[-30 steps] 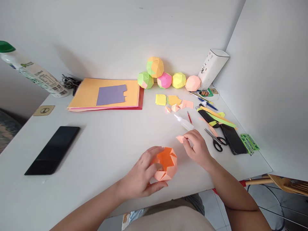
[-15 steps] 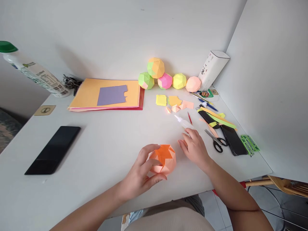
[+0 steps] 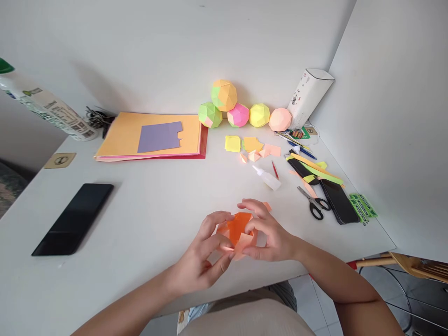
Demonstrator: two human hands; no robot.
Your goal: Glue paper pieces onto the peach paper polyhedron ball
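Between my hands is a peach-orange paper ball (image 3: 241, 223) with an open top; its deeper orange inside shows. My left hand (image 3: 210, 247) grips its left side, fingers at the rim and thumb low in front. My right hand (image 3: 268, 231) pinches the ball's right front edge, thumb outside and a finger inside the opening. A small peach flap of paper stands up at that edge. Behind my right fingers a bit of orange paper (image 3: 268, 206) lies on the table. Farther back is a white glue bottle (image 3: 268, 178), lying on its side.
Finished paper balls (image 3: 224, 95) are grouped against the wall. Paper squares (image 3: 232, 143) and folded bits lie before them. Scissors (image 3: 314, 203), a black phone (image 3: 339, 200) and pens (image 3: 303, 151) are at right. A dark tablet-like slab (image 3: 73, 219) and a paper stack (image 3: 115, 135) are at left.
My right hand has moved left from beside the glue bottle onto the ball and taken hold of its edge. The glue bottle is now uncovered. My left hand still grips the ball.
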